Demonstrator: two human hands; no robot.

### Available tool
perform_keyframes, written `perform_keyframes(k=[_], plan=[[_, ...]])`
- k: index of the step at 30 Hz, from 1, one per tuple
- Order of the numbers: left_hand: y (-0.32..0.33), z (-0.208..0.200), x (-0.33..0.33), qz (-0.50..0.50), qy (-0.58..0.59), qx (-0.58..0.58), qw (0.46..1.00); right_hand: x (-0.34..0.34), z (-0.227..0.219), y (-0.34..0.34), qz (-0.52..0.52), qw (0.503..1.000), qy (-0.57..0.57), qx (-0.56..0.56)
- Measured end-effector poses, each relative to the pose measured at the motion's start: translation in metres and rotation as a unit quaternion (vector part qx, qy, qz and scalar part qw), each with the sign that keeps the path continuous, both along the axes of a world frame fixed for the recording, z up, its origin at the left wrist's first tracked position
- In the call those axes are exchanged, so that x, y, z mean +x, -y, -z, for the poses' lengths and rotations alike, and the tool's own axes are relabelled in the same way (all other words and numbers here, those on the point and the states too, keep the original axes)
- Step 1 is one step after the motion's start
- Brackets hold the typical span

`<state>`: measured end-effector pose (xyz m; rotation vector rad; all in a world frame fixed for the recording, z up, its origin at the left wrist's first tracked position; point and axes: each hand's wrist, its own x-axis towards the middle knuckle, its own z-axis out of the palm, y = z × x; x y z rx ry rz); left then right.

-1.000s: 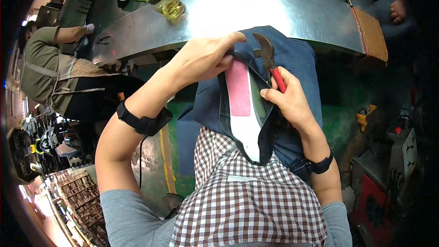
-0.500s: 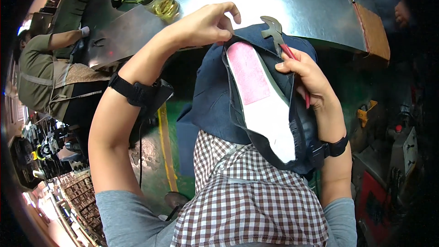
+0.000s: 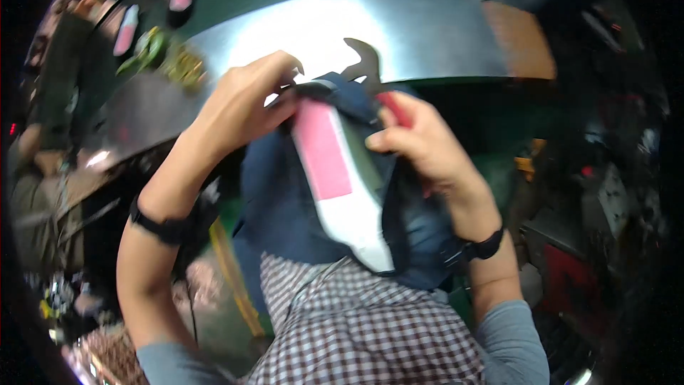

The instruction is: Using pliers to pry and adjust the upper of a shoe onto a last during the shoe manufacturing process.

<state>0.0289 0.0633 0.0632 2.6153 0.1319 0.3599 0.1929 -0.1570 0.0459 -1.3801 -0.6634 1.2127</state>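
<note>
A dark shoe upper [image 3: 399,224] lies sole side up over my lap, around a white insole board [image 3: 356,232] with a pink patch [image 3: 324,157] on its far part. My left hand [image 3: 249,103] is closed in a pinch on the upper's edge at the far end. In my right hand [image 3: 431,146] are lasting pincers [image 3: 367,64] with a red handle, their metal jaws pointing away from me. My right thumb lies over the shoe's right edge. Dark blue cloth [image 3: 274,199] is spread beneath the shoe, over my checked apron [image 3: 363,328].
Beyond my hands runs a bench with a shiny metal top [image 3: 434,36], a brown board [image 3: 527,39] at its right end. A bottle [image 3: 184,68] with a green lid and two more shoes [image 3: 128,28] stand far left. Equipment [image 3: 609,199] is at the right, blurred.
My view has swung, so the scene is blurred and shifted. Both hands and the shoe sit further left in view. The left fingers have curled closer over the upper's edge; the pincers stay in my right hand.
</note>
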Motion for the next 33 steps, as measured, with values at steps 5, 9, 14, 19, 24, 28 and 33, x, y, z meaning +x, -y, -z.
perform_keyframes(k=[5,9,14,19,24,28,33], plan=[[0.013,-0.034,0.047,-0.058,0.269,-0.090,0.957,0.060,-0.052,0.024,0.095,0.976,0.194,0.039],[-0.013,-0.025,0.065,-0.176,0.283,-0.177,0.926,0.150,-0.066,0.034,0.143,0.884,0.445,0.027],[-0.055,0.028,0.064,-0.313,0.175,-0.101,0.928,0.263,-0.043,0.039,0.203,0.727,0.638,-0.151],[-0.129,0.070,0.083,-0.432,0.096,-0.095,0.892,0.387,0.022,0.038,0.244,0.593,0.734,-0.222],[-0.227,0.097,0.103,-0.626,0.064,-0.199,0.751,0.467,0.093,0.038,0.305,0.640,0.629,-0.319],[-0.304,0.117,0.099,-0.778,0.101,-0.218,0.581,0.476,0.099,0.046,0.343,0.710,0.588,-0.181],[-0.397,0.160,0.083,-0.871,0.106,-0.218,0.427,0.391,0.105,0.094,0.491,0.681,0.543,-0.021]])
